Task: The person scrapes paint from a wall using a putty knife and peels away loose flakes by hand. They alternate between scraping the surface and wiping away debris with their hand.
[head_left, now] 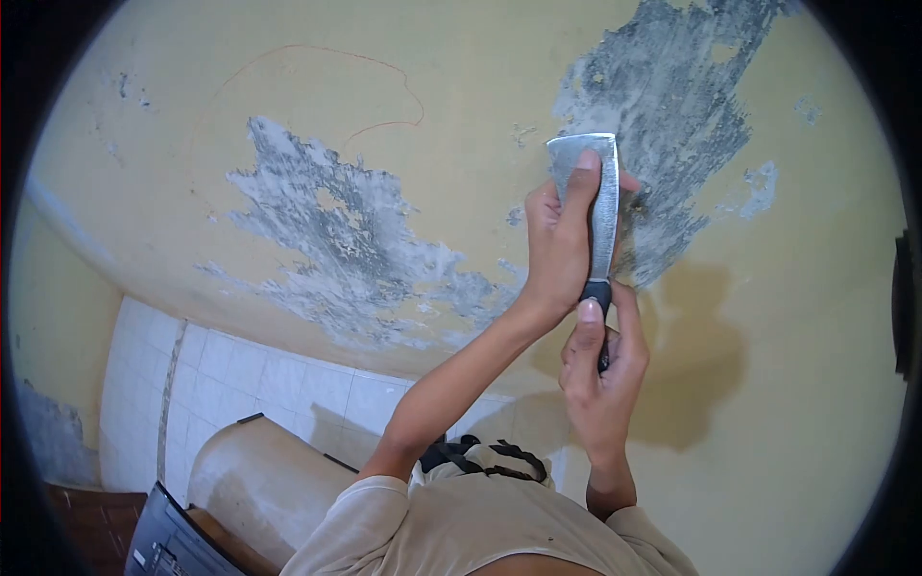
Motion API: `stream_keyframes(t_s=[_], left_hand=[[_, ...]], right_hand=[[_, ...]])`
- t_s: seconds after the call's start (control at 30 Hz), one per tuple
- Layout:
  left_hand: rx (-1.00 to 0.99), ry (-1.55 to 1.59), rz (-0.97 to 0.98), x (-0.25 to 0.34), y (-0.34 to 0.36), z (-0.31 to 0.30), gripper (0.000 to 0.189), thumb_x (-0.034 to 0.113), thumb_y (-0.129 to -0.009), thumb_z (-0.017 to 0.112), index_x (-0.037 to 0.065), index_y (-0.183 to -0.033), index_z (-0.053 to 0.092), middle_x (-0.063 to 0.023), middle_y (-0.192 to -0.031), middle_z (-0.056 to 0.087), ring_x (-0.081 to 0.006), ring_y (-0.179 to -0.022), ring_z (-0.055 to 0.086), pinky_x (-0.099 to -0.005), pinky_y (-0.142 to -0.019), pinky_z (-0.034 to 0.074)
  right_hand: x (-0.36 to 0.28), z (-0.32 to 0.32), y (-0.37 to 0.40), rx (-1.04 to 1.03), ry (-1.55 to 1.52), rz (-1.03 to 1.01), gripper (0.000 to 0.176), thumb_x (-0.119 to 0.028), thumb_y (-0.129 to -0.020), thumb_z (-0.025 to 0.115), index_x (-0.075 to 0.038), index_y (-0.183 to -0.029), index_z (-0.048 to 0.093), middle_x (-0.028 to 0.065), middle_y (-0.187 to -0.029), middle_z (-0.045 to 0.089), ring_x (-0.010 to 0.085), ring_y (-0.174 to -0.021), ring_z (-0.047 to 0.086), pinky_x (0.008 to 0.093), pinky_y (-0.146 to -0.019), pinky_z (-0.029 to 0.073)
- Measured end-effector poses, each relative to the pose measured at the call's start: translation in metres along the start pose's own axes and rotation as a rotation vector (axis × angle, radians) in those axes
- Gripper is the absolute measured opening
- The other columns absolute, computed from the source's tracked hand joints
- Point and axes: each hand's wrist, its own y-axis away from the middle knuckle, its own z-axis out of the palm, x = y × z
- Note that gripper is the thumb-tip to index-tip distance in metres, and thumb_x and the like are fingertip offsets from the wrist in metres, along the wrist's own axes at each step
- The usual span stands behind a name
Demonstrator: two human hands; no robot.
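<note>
A putty knife (604, 216) with a broad metal blade and a black handle is held up before the wall, blade end upward. My left hand (557, 252) is closed on the blade, its thumb lying flat on the metal and its fingers mostly hidden behind. Below it, my right hand (605, 370) grips the black handle, the thumb near where handle meets blade. Behind the knife, a grey patch (663, 115) of bare plaster shows in the yellow wall (480, 86), with ragged paint edges.
Another grey peeled patch (336, 216) spreads over the wall to the left, under a thin red curved line. Down left are white floor tiles (254, 374), a rounded beige object (264, 480) and a black flat-panel device (173, 538). A dark object (901, 307) sits at the right edge.
</note>
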Motion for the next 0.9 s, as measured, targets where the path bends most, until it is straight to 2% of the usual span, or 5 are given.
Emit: stream_keyframes(t_s=[0.03,0.37,0.5,0.6,0.9], left_hand=[[-0.025,0.022,-0.011,0.001,0.001,-0.001,0.053,0.047,-0.099,0.044,0.002,-0.083,0.067,0.0036,-0.05,0.046,-0.0043,-0.04,0.04,-0.023,-0.039,0.03],[-0.051,-0.061,-0.065,-0.004,0.006,-0.01,0.059,0.054,-0.097,0.045,0.001,-0.083,0.068,0.0039,-0.051,0.045,-0.0046,-0.044,0.042,-0.0237,-0.041,0.031],[-0.175,-0.125,0.092,0.012,-0.021,-0.004,0.053,0.049,-0.098,0.046,0.002,-0.088,0.068,0.003,-0.053,0.047,-0.0049,-0.042,0.041,-0.0224,-0.041,0.032],[-0.085,-0.141,0.05,0.02,-0.012,0.001,0.058,0.051,-0.098,0.045,0.001,-0.083,0.07,0.0066,-0.055,0.042,-0.0043,-0.052,0.038,-0.0247,-0.047,0.028],[-0.074,-0.034,-0.093,0.004,0.003,-0.008,0.057,0.05,-0.099,0.044,0.0,-0.085,0.07,0.0052,-0.052,0.046,-0.0031,-0.045,0.04,-0.0229,-0.043,0.029]], right_hand=[[0.001,0.003,0.001,0.018,-0.007,0.016,0.024,-0.018,-0.1,0.047,0.0,-0.115,0.049,0.0012,-0.058,0.047,0.0051,-0.052,0.043,0.0248,-0.047,0.032],[-0.001,0.015,0.016,0.116,-0.057,0.146,0.028,-0.022,-0.101,0.048,0.0,-0.119,0.047,-0.0031,-0.057,0.043,0.0024,-0.049,0.041,0.022,-0.045,0.03],[-0.006,0.022,0.009,0.166,-0.076,0.065,0.028,-0.022,-0.101,0.047,0.0,-0.119,0.047,-0.0028,-0.057,0.044,0.0025,-0.047,0.042,0.0219,-0.043,0.03],[-0.017,0.022,0.0,0.146,-0.123,0.057,0.028,-0.023,-0.101,0.048,0.0,-0.117,0.047,-0.0025,-0.055,0.045,0.0032,-0.045,0.042,0.0219,-0.041,0.03],[-0.016,0.022,0.014,0.15,-0.119,0.158,0.027,-0.023,-0.101,0.048,0.0,-0.115,0.048,-0.0034,-0.053,0.045,0.0029,-0.043,0.041,0.0217,-0.041,0.031]])
